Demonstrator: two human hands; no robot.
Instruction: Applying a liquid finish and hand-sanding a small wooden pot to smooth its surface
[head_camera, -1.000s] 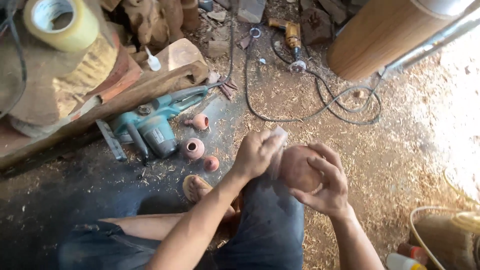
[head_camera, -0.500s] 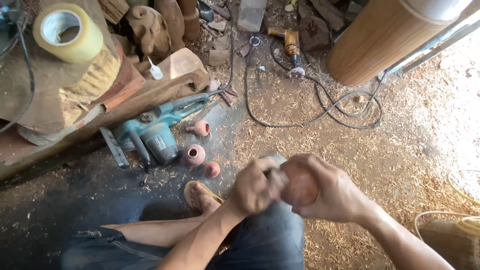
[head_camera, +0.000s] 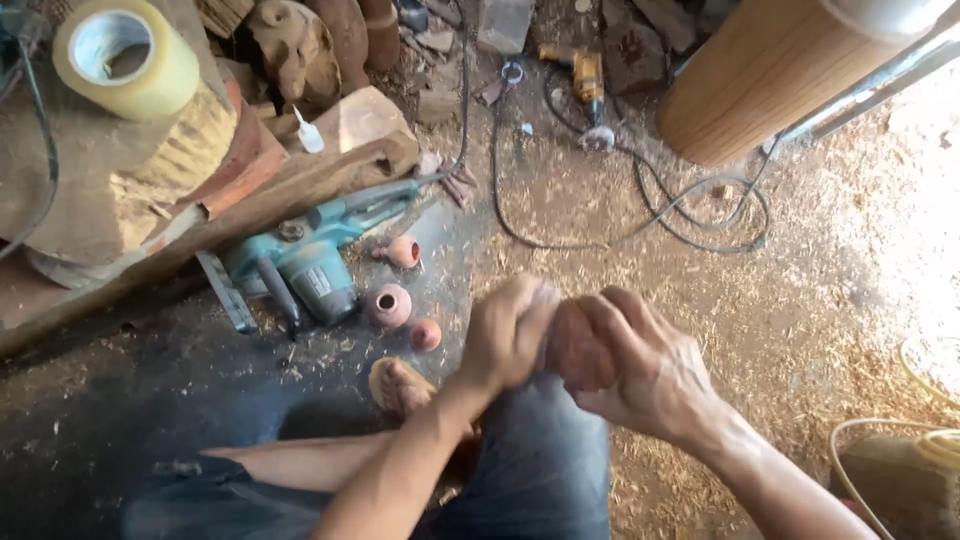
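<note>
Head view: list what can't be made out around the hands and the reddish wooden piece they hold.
- Reddish wooden piece: mostly covered by the left hand and right hand; its shape is unclear.
- Anything under the left palm: hidden and motion-blurred.
- Foot: partly behind the left forearm.
- Cream cord: cut off by the right edge.

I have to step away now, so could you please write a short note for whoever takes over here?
Left hand: pressed against the round reddish wooden piece, over the lap.
Right hand: cups the same piece from the other side.
On the floor by the teal power tool: three small reddish pots.
Done: cannot tell from here.
Left: the piece has not been set down with the pots.
</note>
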